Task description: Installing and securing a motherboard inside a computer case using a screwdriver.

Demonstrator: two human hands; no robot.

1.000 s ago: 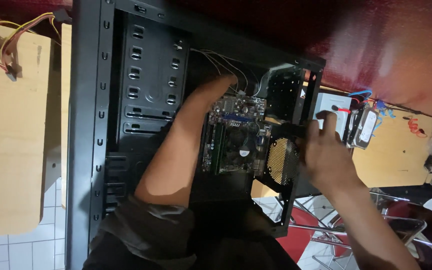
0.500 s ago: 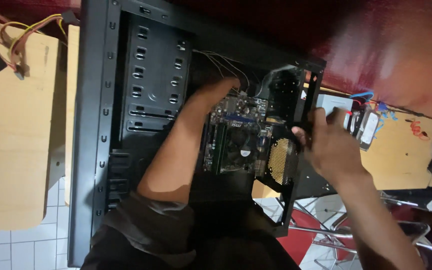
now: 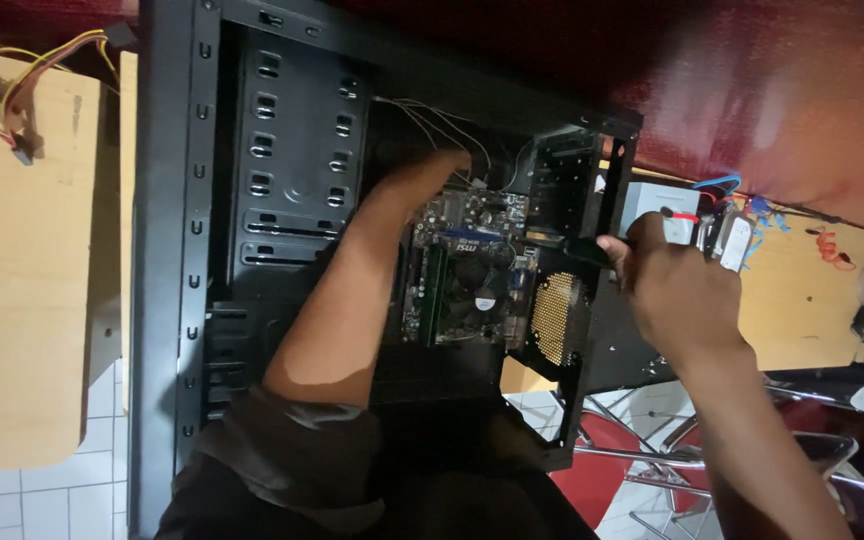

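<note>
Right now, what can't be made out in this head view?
- Left hand: fingertips lost in shadow inside the computer case.
- Right hand: its back hides the grip on a dark tool.
- Motherboard: parts too small and dim.
- Top right: motion-blurred.

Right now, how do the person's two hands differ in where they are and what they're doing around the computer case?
The left hand reaches deep inside the computer case, at the top edge of the motherboard by thin wires; the right hand stays outside, at the case's rear panel. The left hand is largely shadowed, its fingers hidden; the right hand is in full view, gripping a dark tool. Both are bare.
</note>
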